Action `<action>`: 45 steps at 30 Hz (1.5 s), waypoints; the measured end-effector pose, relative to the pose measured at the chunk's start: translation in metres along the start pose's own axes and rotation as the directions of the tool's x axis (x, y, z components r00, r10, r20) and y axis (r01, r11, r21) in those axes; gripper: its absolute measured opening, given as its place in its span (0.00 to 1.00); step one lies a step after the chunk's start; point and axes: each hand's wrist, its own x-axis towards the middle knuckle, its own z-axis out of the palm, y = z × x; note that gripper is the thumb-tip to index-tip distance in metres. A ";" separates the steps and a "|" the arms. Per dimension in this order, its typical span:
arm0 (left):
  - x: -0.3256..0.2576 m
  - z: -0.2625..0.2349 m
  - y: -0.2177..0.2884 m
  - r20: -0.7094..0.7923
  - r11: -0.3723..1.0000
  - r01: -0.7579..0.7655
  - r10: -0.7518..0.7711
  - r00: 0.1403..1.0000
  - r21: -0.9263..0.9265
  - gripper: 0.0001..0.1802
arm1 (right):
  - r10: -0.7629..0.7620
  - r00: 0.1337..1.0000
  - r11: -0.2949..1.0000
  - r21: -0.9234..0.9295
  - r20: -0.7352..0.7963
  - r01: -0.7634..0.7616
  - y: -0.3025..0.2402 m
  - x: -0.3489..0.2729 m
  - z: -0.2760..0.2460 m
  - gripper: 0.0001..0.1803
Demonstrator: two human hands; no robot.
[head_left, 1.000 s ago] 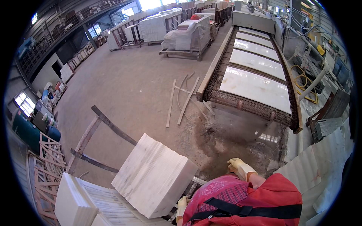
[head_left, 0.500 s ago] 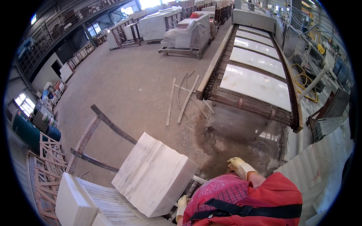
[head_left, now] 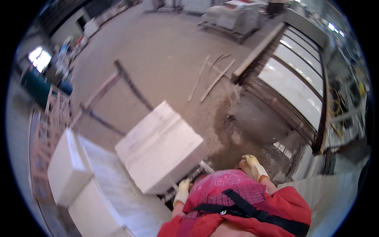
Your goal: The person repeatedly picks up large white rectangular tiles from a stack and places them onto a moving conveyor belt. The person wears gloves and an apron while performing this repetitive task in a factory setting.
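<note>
My left hand (head_left: 182,192), in a pale yellow glove, hangs beside the near right side of a block-like stack of white stone slabs (head_left: 160,144). Its fingers are blurred and partly hidden, and I cannot tell whether they touch anything. To the right, my right hand (head_left: 256,167) wears a matching glove. Its fingers are loosely bent and apart, with nothing visible in them, above the wet floor. Between the hands a pink apron (head_left: 219,183) covers my front. At the lower left more white slabs (head_left: 114,185) stand on edge in a row.
A chain conveyor (head_left: 272,98) at the right carries several white slabs (head_left: 290,87). Wooden strips (head_left: 217,81) lie on the floor before it. Dark bars of a frame (head_left: 134,87) stick out behind the stack. A wrapped load (head_left: 233,17) stands far back; corrugated sheeting (head_left: 331,193) lies at right.
My view has tilted down and turned left, so the conveyor sits farther right and the stack higher in the picture. My left hand shows more fully; the right stays loosely bent.
</note>
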 end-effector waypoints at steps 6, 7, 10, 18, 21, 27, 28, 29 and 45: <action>0.030 0.010 -0.011 -0.128 0.967 0.244 -0.251 0.960 -0.067 0.24 | -0.047 0.996 0.997 -0.060 0.081 0.052 0.004 0.005 0.001 0.18; 0.032 0.012 -0.012 -0.162 0.971 0.236 -0.241 0.957 -0.051 0.24 | -0.042 0.994 0.996 -0.079 0.098 0.049 0.003 0.007 0.000 0.18; 0.032 0.018 -0.017 -0.199 0.971 0.240 -0.235 0.951 0.004 0.24 | -0.034 0.995 0.994 -0.096 0.094 0.043 0.003 0.009 -0.001 0.19; 0.014 0.024 -0.019 -0.235 0.967 0.234 -0.205 0.950 0.102 0.24 | -0.027 0.992 0.986 -0.159 0.122 0.047 0.003 0.019 0.001 0.21; 0.002 0.024 -0.013 -0.264 0.974 0.223 -0.203 0.943 0.048 0.25 | -0.008 0.988 0.983 -0.179 0.154 0.036 0.002 0.021 0.004 0.21; -0.011 0.030 -0.022 -0.323 0.962 0.275 -0.259 0.910 0.003 0.26 | 0.004 0.984 0.974 -0.222 0.177 0.036 -0.005 0.019 0.009 0.20; -0.012 0.031 -0.026 -0.341 0.961 0.277 -0.266 0.902 -0.017 0.26 | 0.006 0.985 0.970 -0.239 0.172 0.036 -0.007 0.019 0.011 0.20; -0.013 0.031 -0.031 -0.349 0.958 0.285 -0.276 0.896 -0.024 0.25 | 0.021 0.993 0.963 -0.270 0.113 0.010 -0.010 0.020 0.013 0.20; -0.020 -0.055 -0.097 -0.507 0.814 0.112 -0.456 0.731 -0.571 0.25 | 0.106 0.917 0.898 -0.433 0.384 0.078 -0.018 0.089 0.115 0.26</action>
